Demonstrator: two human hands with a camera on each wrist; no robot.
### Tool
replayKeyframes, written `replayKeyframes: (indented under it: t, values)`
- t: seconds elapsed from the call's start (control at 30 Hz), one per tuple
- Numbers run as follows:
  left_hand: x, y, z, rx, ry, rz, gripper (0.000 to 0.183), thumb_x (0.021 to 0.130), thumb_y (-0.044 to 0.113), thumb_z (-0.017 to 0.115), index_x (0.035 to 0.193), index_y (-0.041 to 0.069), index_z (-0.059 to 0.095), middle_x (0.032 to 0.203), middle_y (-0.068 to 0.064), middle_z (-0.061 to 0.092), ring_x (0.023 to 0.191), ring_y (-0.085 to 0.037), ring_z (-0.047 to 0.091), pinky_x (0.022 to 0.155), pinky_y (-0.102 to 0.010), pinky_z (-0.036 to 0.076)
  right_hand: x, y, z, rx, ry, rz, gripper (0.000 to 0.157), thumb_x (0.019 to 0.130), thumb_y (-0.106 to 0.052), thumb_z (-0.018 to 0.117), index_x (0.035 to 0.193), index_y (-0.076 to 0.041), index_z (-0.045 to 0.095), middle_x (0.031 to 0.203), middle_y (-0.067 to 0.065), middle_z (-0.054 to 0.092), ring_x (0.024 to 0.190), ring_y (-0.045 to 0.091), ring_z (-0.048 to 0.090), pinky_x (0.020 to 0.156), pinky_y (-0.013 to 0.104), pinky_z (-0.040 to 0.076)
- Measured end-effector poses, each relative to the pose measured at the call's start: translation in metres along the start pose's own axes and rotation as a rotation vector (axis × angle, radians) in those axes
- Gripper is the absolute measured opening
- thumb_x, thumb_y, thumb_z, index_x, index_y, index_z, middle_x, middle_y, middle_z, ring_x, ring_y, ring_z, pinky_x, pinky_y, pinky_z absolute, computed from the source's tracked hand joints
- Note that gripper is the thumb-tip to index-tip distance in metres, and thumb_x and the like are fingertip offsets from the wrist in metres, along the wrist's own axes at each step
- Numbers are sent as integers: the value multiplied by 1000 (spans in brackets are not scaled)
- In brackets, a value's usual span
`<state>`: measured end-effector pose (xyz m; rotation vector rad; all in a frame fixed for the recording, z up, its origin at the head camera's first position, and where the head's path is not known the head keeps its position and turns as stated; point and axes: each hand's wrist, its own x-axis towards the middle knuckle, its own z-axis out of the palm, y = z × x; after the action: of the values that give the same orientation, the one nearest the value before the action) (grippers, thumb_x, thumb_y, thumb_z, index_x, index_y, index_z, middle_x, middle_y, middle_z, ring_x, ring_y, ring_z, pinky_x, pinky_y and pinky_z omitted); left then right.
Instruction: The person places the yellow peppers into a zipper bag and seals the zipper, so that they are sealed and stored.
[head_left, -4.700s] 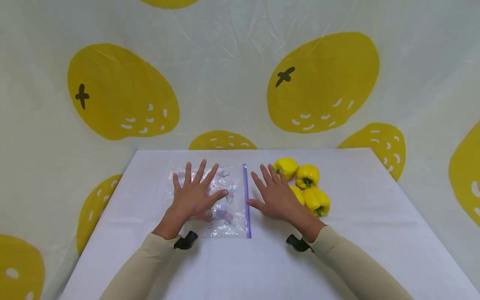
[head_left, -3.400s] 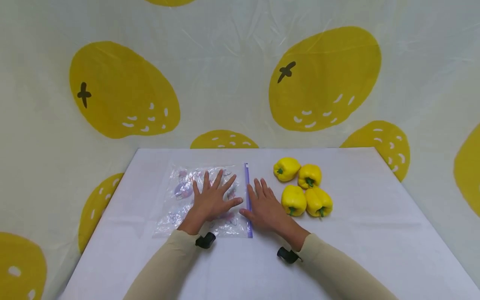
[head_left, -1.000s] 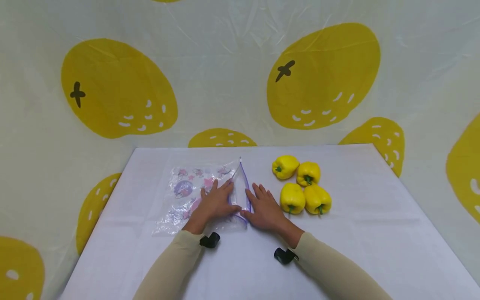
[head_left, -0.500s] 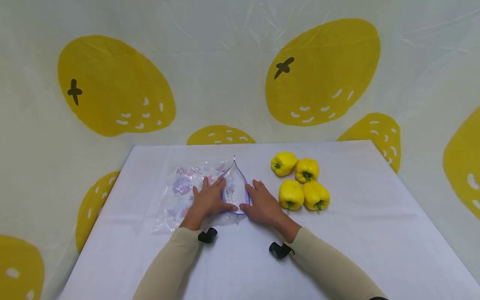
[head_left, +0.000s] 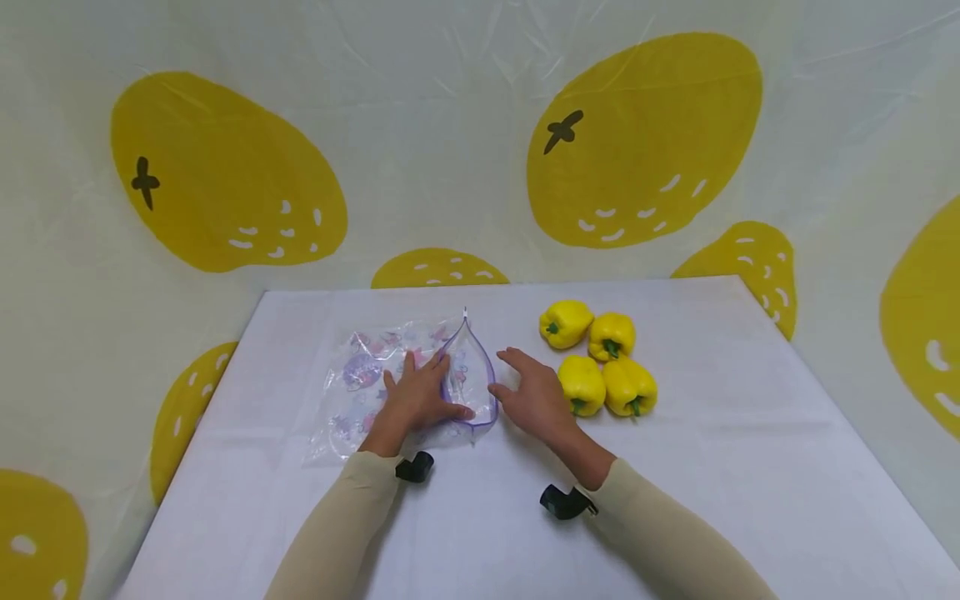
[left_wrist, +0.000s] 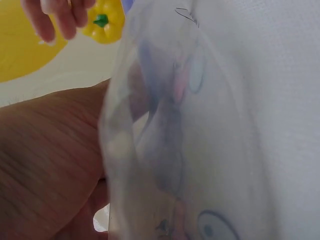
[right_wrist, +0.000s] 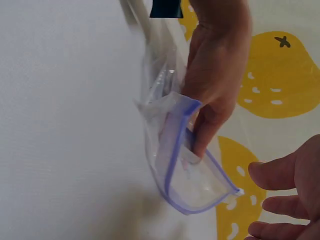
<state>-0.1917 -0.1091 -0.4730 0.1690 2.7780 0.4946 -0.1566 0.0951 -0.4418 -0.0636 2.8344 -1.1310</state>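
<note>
A clear zip bag [head_left: 360,375] with pink and purple prints lies on the white table, its purple-edged mouth [right_wrist: 172,150] gaping to the right. My left hand [head_left: 416,402] holds the near side of the mouth; its thumb reaches inside while the fingers spread over the printed plastic. Through the film in the left wrist view, part of that thumb [left_wrist: 137,92] shows. My right hand [head_left: 536,400] is just right of the mouth, apart from it, thumb and fingers extended with nothing between them. Beside it sit several yellow bell peppers [head_left: 630,387] with green stems.
A white cloth covers the table [head_left: 712,467]. Behind it hangs a pale curtain [head_left: 442,125] printed with big yellow fruit. Black wrist cameras sit on both forearms, the right one [head_left: 566,502] low over the table.
The bag's flat mouth has been spread into a wide opening. Over the last half second, my right hand has let go of its edge and lifted away to the right; my left hand stays.
</note>
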Motion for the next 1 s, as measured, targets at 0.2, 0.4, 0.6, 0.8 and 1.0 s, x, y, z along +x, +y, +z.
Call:
replayKeyframes:
  t: [0.2, 0.4, 0.6, 0.8, 1.0]
  values:
    - [0, 1, -1, -8, -17, -15, 113, 76, 59, 86, 166, 23, 29, 175, -2, 24, 162, -48, -1, 121, -81, 0, -5, 1, -12, 60, 63, 12, 56, 97, -27, 73, 150, -18, 56, 160, 8, 52, 152, 32, 45, 123, 55, 39]
    - [-1, 1, -2, -19, -20, -3, 113, 76, 59, 86, 166, 22, 29, 175, -1, 23, 162, -47, -3, 122, -81, -1, -11, 9, -27, 118, 150, 21, 54, 98, -26, 72, 149, -14, 57, 159, 9, 54, 152, 32, 45, 124, 54, 38]
    - [-3, 0, 0, -11, -27, 20, 113, 77, 60, 86, 166, 20, 28, 176, -1, 22, 162, -49, -2, 120, -83, 1, -14, 26, -41, 136, 214, 58, 53, 99, -27, 71, 148, -13, 57, 157, 10, 55, 149, 35, 47, 124, 57, 37]
    - [-4, 1, -2, -3, -37, 15, 113, 78, 59, 85, 167, 21, 26, 176, -1, 20, 162, -48, -3, 121, -82, 1, -21, 41, -47, 164, 261, 126, 56, 99, -27, 71, 149, -11, 53, 158, 12, 52, 148, 35, 46, 125, 56, 36]
    - [-5, 2, -3, -2, -35, 7, 113, 78, 59, 84, 167, 21, 26, 176, -2, 20, 162, -48, -3, 121, -81, 0, -24, 46, -47, 125, 239, 225, 67, 100, -29, 69, 157, -7, 42, 162, 16, 45, 149, 38, 43, 126, 58, 34]
